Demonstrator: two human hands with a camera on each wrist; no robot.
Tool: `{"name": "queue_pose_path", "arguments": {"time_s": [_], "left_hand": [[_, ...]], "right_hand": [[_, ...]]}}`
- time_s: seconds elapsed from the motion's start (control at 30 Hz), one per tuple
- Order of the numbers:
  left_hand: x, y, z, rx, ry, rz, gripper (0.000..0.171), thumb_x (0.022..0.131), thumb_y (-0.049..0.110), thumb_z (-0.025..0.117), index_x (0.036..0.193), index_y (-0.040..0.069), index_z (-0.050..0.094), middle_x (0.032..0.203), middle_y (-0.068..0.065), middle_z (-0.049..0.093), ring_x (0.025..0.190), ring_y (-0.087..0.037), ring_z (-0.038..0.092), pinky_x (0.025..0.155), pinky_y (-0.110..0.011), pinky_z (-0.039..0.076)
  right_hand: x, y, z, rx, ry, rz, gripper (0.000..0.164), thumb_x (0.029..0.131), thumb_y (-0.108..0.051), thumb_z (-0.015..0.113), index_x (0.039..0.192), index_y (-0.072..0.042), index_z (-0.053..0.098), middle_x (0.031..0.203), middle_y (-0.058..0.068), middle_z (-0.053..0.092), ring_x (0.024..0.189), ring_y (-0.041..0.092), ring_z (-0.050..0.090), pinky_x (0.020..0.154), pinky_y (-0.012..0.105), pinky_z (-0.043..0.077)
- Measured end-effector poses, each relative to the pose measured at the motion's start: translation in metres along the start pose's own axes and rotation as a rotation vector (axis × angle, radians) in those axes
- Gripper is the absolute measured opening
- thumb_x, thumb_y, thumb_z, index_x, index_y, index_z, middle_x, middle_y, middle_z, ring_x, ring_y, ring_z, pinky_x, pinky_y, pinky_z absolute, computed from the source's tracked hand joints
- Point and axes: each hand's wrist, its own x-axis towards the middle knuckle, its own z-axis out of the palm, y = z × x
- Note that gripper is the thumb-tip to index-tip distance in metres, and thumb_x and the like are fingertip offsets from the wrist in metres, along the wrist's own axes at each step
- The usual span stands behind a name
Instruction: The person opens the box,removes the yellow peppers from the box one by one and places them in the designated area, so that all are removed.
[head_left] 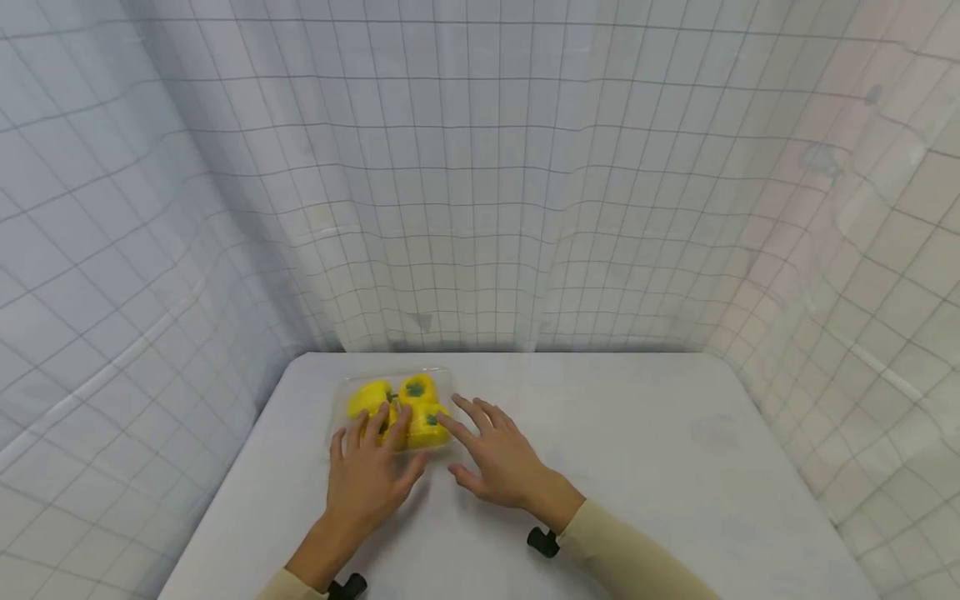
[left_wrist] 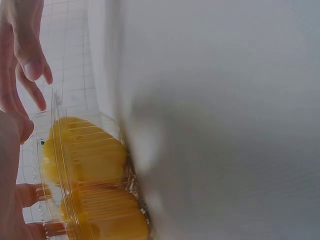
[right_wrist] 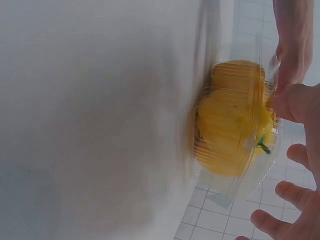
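Both hands' fingers splayed, gripping nothing: left hand [head_left: 363,482] over clear clamshell [head_left: 446,388], right hand [head_left: 504,463] at right edge. Clamshell apparently keeps yellow bell peppers [head_left: 424,432] grouped.

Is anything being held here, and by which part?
Nothing appears held: the left hand is spread over the clear box, and the right hand is open at the box's right edge.

Soft light casts blurry shadows on the table [head_left: 637,467]; wrist views look dimmer.

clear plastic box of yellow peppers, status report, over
Left hand spread over clear plastic box. Right hand spread at box's right side. Four green-stemmed yellow peppers inside. Left hand partly blocks head view of them.
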Motion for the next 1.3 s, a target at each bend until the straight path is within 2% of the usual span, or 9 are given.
{"name": "queue_pose_path", "arguments": {"time_s": [0.17,0.3,0.5,0.73,0.87,1.07,1.3], "left_hand": [[-0.001,0.004,0.001,0.009,-0.004,0.019,0.076,0.108,0.060,0.076,0.173,0.024,0.059,0.175,-0.023,0.059,0.161,-0.057,0.053,0.128,-0.086,0.039],[0.002,0.007,0.002,0.009,-0.006,0.041,0.076,0.108,0.060,0.075,0.173,0.025,0.059,0.175,-0.022,0.059,0.161,-0.057,0.053,0.128,-0.085,0.040],[-0.002,0.010,0.001,0.016,-0.022,0.043,0.076,0.108,0.062,0.075,0.173,0.026,0.058,0.176,-0.020,0.059,0.161,-0.055,0.053,0.128,-0.084,0.041],[-0.004,0.015,0.001,0.024,-0.008,0.083,0.077,0.106,0.062,0.078,0.172,0.026,0.059,0.175,-0.018,0.060,0.160,-0.053,0.056,0.126,-0.082,0.044],[-0.003,0.019,0.001,0.033,0.008,0.104,0.078,0.104,0.061,0.079,0.171,0.027,0.060,0.174,-0.017,0.061,0.160,-0.051,0.056,0.126,-0.079,0.046],[-0.004,0.032,-0.001,-0.022,0.015,0.123,0.075,0.103,0.055,0.084,0.168,0.024,0.064,0.171,-0.017,0.064,0.159,-0.049,0.058,0.125,-0.078,0.046],[-0.008,0.040,0.002,-0.044,-0.004,0.131,0.075,0.102,0.053,0.086,0.168,0.023,0.064,0.174,-0.012,0.062,0.161,-0.045,0.057,0.126,-0.075,0.048]], "right_hand": [[-0.003,-0.001,0.007,0.012,-0.055,0.009,0.078,0.114,-0.050,0.074,0.182,-0.034,0.041,0.192,0.007,0.037,0.166,0.044,0.053,0.133,0.060,0.052],[-0.007,0.001,0.010,-0.006,-0.027,0.012,0.077,0.113,-0.047,0.076,0.181,-0.034,0.043,0.190,0.007,0.039,0.165,0.043,0.055,0.130,0.060,0.055],[-0.012,0.000,0.010,0.017,0.013,-0.002,0.072,0.113,-0.042,0.079,0.178,-0.030,0.049,0.188,0.010,0.043,0.163,0.045,0.057,0.127,0.062,0.057],[-0.015,0.000,0.004,0.028,0.009,0.000,0.066,0.112,-0.041,0.079,0.172,-0.024,0.056,0.187,0.010,0.044,0.163,0.041,0.057,0.130,0.060,0.055],[-0.019,0.003,0.000,0.026,0.027,0.002,0.064,0.112,-0.041,0.080,0.170,-0.025,0.059,0.184,0.009,0.050,0.159,0.037,0.061,0.129,0.057,0.056],[-0.030,0.009,-0.006,-0.012,0.072,-0.001,0.057,0.111,-0.042,0.082,0.162,-0.027,0.064,0.175,0.009,0.060,0.150,0.032,0.066,0.123,0.054,0.061],[-0.041,0.014,-0.011,-0.022,0.058,0.050,0.051,0.110,-0.044,0.082,0.156,-0.027,0.068,0.171,0.007,0.063,0.150,0.032,0.066,0.123,0.055,0.061]]}}
